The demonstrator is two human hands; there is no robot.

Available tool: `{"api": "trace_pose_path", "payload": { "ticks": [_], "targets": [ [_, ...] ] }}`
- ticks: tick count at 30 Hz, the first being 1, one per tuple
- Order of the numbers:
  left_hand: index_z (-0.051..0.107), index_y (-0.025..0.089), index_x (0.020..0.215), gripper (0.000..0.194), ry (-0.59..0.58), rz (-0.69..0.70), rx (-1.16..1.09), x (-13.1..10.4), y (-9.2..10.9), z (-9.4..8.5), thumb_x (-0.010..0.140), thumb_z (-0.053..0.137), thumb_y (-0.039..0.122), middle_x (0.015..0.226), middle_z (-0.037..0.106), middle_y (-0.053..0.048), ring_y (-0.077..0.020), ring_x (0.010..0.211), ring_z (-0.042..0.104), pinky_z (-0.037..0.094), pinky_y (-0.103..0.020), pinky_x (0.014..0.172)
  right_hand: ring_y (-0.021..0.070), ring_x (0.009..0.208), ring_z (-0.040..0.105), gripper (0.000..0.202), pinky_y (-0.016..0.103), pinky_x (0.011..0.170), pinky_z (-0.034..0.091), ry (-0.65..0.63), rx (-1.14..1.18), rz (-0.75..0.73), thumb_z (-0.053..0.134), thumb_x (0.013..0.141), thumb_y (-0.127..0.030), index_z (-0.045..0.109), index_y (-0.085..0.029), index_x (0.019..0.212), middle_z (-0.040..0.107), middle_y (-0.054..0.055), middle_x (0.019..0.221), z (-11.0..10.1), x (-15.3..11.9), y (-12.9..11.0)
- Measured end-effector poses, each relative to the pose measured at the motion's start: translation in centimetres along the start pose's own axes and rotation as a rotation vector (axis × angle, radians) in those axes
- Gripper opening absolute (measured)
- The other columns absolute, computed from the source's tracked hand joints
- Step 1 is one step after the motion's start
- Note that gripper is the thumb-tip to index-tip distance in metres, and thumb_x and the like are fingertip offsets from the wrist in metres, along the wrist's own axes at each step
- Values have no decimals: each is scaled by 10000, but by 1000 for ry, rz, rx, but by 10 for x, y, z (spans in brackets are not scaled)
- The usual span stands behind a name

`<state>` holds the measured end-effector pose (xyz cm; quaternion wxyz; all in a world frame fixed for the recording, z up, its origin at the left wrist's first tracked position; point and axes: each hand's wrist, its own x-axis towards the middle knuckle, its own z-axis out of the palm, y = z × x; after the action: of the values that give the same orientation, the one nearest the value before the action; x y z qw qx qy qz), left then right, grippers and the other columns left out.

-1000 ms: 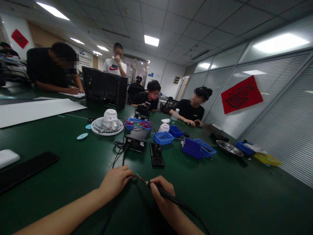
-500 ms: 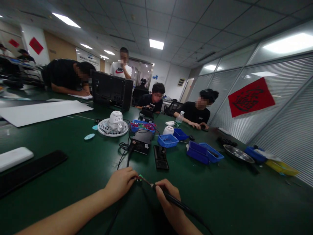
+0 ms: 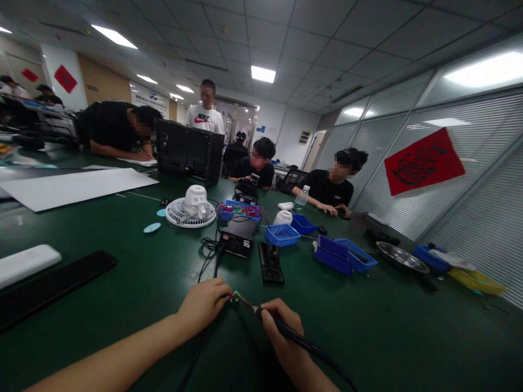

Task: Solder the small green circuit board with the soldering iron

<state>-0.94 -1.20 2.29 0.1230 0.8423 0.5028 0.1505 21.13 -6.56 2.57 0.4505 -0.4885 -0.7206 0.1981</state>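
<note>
My left hand (image 3: 205, 302) is closed in a pinch at the near middle of the table. Its fingertips grip a small green circuit board (image 3: 236, 295) at its left edge, where a bit of red, perhaps wire, shows. My right hand (image 3: 284, 333) is wrapped like a pen grip round a black soldering iron (image 3: 301, 342). The iron's thin tip points left and meets or nearly meets the board; exact contact is too small to tell. A dark cable trails from the handle toward the bottom edge.
Beyond my hands stand a black soldering station (image 3: 237, 239), a dark stand (image 3: 271, 264) and a blue tray (image 3: 281, 235). A white fan part (image 3: 190, 212) lies left of them. More blue bins (image 3: 333, 255) and a metal dish (image 3: 402, 257) are rightward. Several people sit or stand across the table.
The whole view has shifted slightly, with things appearing a little farther right. Both hands keep the same hold, and the iron stays at the board.
</note>
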Motion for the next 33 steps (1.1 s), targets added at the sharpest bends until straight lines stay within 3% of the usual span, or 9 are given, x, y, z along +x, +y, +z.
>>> {"api": "trace_pose_path", "payload": {
  "ticks": [14, 23, 33],
  "targets": [
    [652, 260, 959, 213, 11, 42, 27, 0, -6, 6, 916, 449, 210, 885, 599, -6, -157, 821, 596, 414, -232, 697, 143, 599, 581, 172, 233, 587, 435, -4, 27, 22, 537, 856, -249, 641, -176, 740, 625, 9, 669, 1, 0, -3],
    [652, 260, 942, 220, 3, 71, 96, -2, -2, 3, 913, 444, 196, 870, 578, -9, -152, 778, 577, 412, -227, 657, 135, 527, 520, 148, 223, 497, 401, 23, 222, 197, 563, 797, -258, 605, -171, 685, 555, -16, 577, -7, 8, -10],
    [648, 260, 943, 227, -4, 75, 113, -2, -3, 4, 905, 438, 184, 886, 584, -14, -155, 788, 579, 421, -232, 663, 139, 526, 524, 126, 226, 501, 394, 5, 254, 244, 595, 741, -269, 622, -167, 672, 593, -2, 587, -7, 11, -8]
  ]
}}
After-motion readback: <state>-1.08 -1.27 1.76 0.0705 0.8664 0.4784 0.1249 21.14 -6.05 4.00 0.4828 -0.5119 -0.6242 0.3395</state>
